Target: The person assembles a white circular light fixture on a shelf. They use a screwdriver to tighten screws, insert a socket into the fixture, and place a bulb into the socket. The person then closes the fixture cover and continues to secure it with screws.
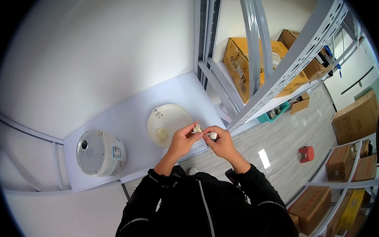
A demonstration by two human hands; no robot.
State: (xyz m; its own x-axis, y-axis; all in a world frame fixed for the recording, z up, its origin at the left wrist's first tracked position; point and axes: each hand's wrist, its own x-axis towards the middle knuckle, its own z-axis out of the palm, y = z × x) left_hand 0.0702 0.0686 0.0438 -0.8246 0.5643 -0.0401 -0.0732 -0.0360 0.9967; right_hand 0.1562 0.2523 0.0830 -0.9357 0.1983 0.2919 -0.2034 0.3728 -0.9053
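Above the near edge of the white table, my left hand (182,140) pinches a small cream ring-shaped part (198,128). Close beside it, my right hand (223,143) is closed around a small white rounded piece (213,135) with something dark under it; its exact kind is too small to tell. The fingertips of both hands nearly meet at the cream part. Behind my left hand lies a round cream lid-like cover (177,114) with a small fitting near its rim. A small cream disc (161,133) sits on that cover.
On the left of the white table (135,112) stands a white round tub-like appliance (100,153) with a hole in its top. Metal shelving (283,65) with a yellow carton (237,57) rises at the right. A red stool (306,154), a teal basket (274,114) and boxes stand farther right.
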